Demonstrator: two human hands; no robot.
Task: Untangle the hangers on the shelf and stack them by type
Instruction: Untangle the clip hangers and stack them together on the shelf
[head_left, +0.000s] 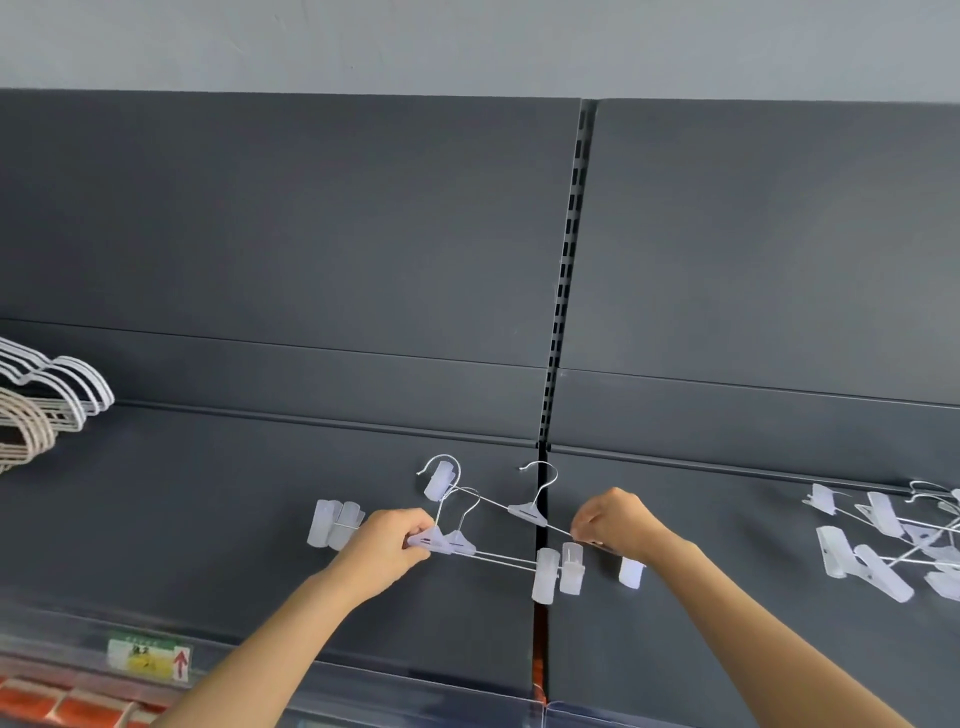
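Tag (148, 659) on shelf (260, 519) front edge: red up arrow (180, 664) legible; printed characters too blurred to read.

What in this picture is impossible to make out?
Head view:
- Right hand covers its own fingertips and part of the clip hanger wire it pinches.
- Clip hanger pile: cut by right edge, count unclear.
- Wire hangers: cut by left edge.
- Shelf label: print blurred.

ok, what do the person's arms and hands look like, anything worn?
Left hand and right hand are bare: no gloves, rings or watch visible. Left arm and right arm are bare to the frame edge, no sleeve in view.
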